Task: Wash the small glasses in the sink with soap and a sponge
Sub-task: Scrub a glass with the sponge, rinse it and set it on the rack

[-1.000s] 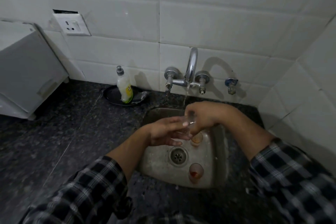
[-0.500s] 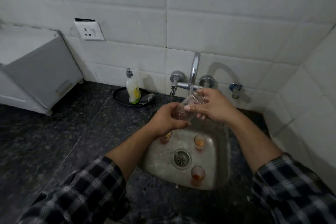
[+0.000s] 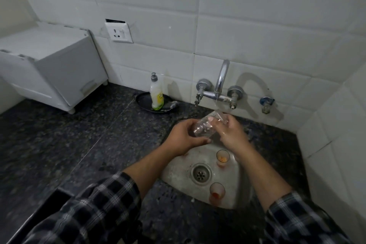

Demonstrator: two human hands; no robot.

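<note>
While the left hand (image 3: pixel 183 137) grips the small clear glass (image 3: pixel 202 128) tilted under the chrome tap (image 3: pixel 221 77), the right hand (image 3: pixel 232 133) pinches its rim; slow rotation would rinse every side.

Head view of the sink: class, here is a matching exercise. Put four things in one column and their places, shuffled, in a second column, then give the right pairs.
Column A
1. clear glass
2. soap bottle
3. drain
4. wall socket

Column B
a. standing on a dark dish on the counter
b. on the white tiles, left of the tap
c. held by the left hand and the right hand under the tap
d. in the floor of the sink

Pairs: 1-c, 2-a, 3-d, 4-b
</note>
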